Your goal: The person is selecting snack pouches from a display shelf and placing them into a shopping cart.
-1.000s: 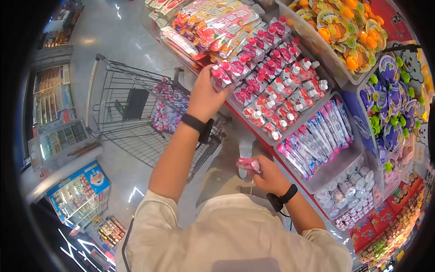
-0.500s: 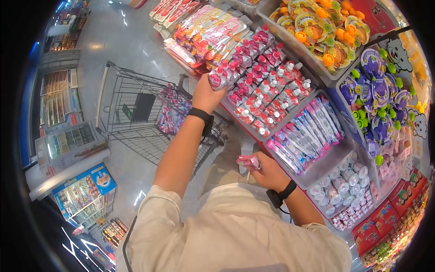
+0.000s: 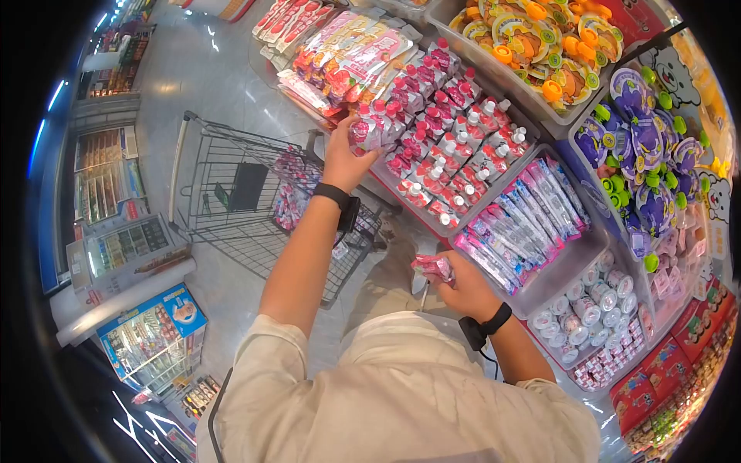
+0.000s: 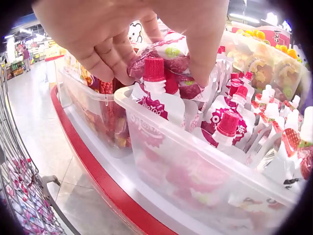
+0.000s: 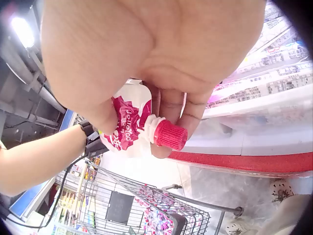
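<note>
In the head view the left hand (image 3: 347,160) is at the near-left corner of a clear bin of pouches. The left wrist view shows its fingers and thumb gripping a pink-and-white pouch (image 4: 171,53) above the bin's rim (image 4: 205,152). Pouches with magenta caps (image 4: 230,122) stand upright beneath and beside it. The right hand (image 3: 468,289), held in front of the body, grips another pouch (image 3: 434,267); the right wrist view shows this pouch (image 5: 132,117) with its red cap (image 5: 170,135) sticking out past the fingers.
A wire shopping cart (image 3: 231,193) with pink packs (image 3: 293,204) inside stands at the left. Beside the pouches are a bin of long wrapped sticks (image 3: 521,224) and one of small round tubs (image 3: 587,309). Orange-capped packs (image 3: 532,42) and purple packs (image 3: 648,139) lie farther right.
The head view has shifted, so the shelves and cart appear moved slightly. The left hand stays at the same bin corner, and the right hand still holds its pouch, turned a little.
</note>
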The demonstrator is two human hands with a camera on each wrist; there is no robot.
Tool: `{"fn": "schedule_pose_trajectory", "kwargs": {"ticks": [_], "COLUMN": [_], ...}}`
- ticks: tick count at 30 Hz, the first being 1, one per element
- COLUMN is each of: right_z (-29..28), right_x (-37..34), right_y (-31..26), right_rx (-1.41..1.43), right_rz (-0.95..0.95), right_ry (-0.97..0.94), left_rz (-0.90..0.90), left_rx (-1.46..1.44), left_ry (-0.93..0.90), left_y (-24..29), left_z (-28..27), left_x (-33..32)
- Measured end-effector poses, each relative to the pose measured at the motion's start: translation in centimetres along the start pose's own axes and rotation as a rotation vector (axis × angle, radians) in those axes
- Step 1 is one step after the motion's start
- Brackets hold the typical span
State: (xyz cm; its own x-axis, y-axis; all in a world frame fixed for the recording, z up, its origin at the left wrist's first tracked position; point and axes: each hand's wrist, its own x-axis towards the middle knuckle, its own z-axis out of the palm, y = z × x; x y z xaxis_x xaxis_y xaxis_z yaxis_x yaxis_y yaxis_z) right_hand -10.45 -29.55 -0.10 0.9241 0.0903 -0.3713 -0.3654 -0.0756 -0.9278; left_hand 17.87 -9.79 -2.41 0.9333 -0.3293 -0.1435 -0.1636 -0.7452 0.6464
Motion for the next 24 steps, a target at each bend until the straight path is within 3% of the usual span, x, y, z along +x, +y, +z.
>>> {"fn": "schedule_pose_trajectory", "kwargs": {"ticks": [4, 8, 17, 21, 24], "right_z": [-0.3, 0.4, 0.8, -0.3, -0.2], "right_x": [0.0, 0.4, 0.7, 0.6, 0.4], "right_y": [-0.7, 0.6, -0.3, -0.9, 0.7], "right_rx": [0.008, 0.002, 0.051, 0.048, 0.060], "right_rz": [0.079, 0.025, 0.044, 0.094, 0.104], "right_ry": [-0.065, -0.078, -0.059, -0.090, -0.059], "left_rz": [0.145, 0.028, 0.144, 0.038, 0.065], "left_rx": [0.040, 0.096, 0.142, -0.039, 0.025], "left_ry": [0.122, 0.019, 0.216, 0.195, 0.217], "left_y": [1.0, 1.8, 2.3, 2.1, 1.3], "left_z": [0.2, 0.4, 2.3, 2.7, 3.5], "left_x": [0.4, 2.3, 2.3, 2.9, 2.5]}}
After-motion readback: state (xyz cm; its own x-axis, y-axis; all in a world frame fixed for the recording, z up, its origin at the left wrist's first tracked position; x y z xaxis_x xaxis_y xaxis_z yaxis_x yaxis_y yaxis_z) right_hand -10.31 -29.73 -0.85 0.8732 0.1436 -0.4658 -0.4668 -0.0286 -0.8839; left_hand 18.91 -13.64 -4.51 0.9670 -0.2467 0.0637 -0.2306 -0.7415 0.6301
